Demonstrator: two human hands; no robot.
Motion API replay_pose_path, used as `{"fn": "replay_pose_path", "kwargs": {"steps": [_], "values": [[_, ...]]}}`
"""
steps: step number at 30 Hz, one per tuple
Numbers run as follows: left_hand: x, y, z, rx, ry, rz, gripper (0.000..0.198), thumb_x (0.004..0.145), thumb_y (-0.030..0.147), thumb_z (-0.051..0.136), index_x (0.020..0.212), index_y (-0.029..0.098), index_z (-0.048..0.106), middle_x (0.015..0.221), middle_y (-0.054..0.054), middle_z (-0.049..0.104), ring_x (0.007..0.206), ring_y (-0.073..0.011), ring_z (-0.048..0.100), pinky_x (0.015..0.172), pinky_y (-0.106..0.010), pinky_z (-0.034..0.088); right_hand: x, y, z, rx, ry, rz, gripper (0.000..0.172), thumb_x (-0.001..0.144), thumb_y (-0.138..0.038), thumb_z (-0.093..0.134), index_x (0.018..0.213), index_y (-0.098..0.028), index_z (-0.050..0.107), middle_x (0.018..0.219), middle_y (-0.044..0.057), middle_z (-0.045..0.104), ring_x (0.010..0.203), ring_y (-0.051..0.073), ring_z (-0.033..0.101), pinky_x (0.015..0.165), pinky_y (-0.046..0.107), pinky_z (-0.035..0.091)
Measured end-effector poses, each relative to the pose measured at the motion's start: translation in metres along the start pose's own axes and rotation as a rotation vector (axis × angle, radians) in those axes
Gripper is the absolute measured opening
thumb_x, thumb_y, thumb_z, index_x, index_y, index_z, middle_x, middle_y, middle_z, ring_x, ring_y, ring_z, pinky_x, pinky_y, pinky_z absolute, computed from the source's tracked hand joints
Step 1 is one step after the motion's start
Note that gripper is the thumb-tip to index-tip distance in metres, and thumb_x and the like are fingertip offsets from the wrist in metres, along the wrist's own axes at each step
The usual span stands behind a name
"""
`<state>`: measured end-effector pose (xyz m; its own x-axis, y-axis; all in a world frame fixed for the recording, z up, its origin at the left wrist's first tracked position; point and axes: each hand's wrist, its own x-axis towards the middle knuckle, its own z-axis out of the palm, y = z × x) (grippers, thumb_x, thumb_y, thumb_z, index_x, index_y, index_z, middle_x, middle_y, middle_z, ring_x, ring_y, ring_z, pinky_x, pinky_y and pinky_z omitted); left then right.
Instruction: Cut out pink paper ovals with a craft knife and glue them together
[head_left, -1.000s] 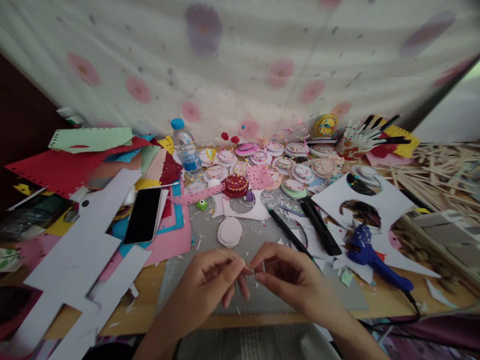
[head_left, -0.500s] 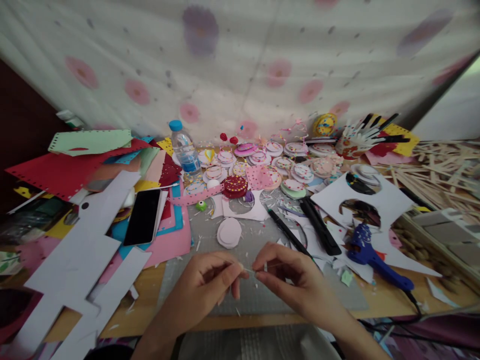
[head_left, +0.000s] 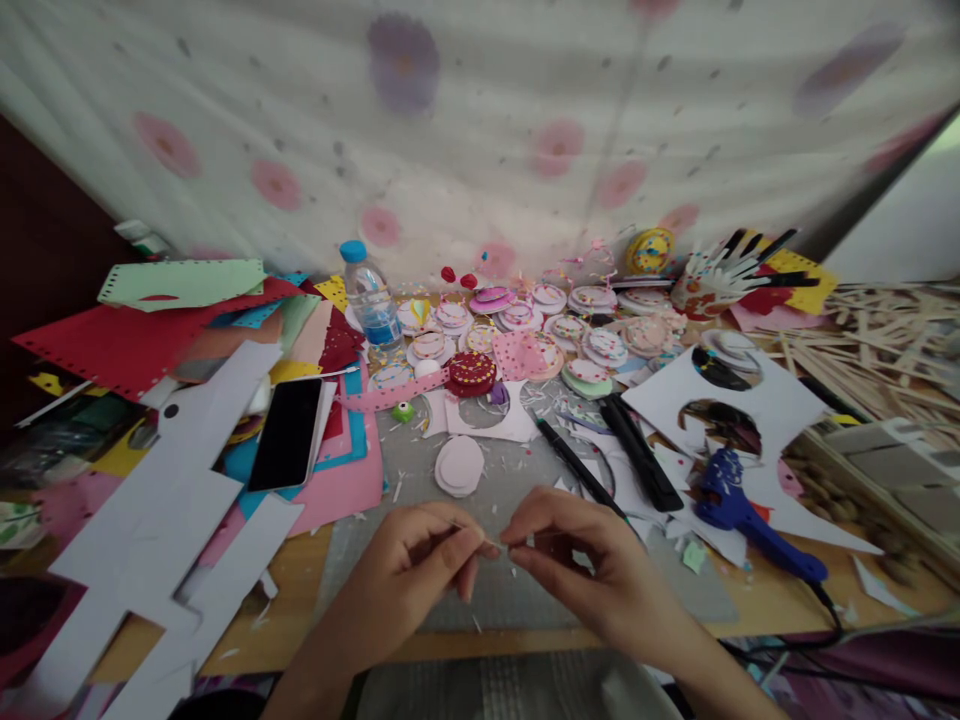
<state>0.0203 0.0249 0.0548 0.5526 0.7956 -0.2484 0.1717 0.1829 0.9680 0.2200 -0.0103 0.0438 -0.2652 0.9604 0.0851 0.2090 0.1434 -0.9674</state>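
My left hand [head_left: 427, 560] is closed in a pinch, its fingertips on a thin pale strip [head_left: 491, 544] too small to make out well. Facing it, my right hand [head_left: 574, 555] pinches at the strip's other end, thumb and forefinger almost together. Both hands hover over the grey cutting mat [head_left: 360, 550] near the table's front edge. Just beyond them lie white paper discs [head_left: 459, 466], stacked on the mat. Behind these is a white paper sheet with a round cutout [head_left: 517, 420], and a dark red dotted paper disc [head_left: 472, 373] touches its far side.
At right lie a black pen [head_left: 577, 465], a black cutter-like tool [head_left: 641, 455] and a blue glue gun [head_left: 757, 520] with its cable. To the left are a phone [head_left: 286, 435] and coloured papers [head_left: 135, 340]. A water bottle [head_left: 369, 300] and several decorated discs [head_left: 604, 347] stand behind.
My right hand has shifted very slightly left, bringing the fingertips of both hands a little closer. My left hand stays nearly in place, and the things on the table have not moved.
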Motion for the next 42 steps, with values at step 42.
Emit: {"fn": "replay_pose_path", "kwargs": {"steps": [42], "values": [[-0.013,0.038,-0.021,1.459,0.095,1.248,0.019,0.092,0.011,0.048,0.103,0.006,0.063,0.072,-0.005,0.072,0.059,-0.0155,0.064,0.052,-0.029,0.052,0.007,-0.007,-0.027,-0.913,0.164,-0.788,0.006,0.091,-0.01,0.057,0.09,-0.016,0.058,0.054,-0.004,0.055,0.045,0.011,0.047,0.047,0.028,0.028]]}}
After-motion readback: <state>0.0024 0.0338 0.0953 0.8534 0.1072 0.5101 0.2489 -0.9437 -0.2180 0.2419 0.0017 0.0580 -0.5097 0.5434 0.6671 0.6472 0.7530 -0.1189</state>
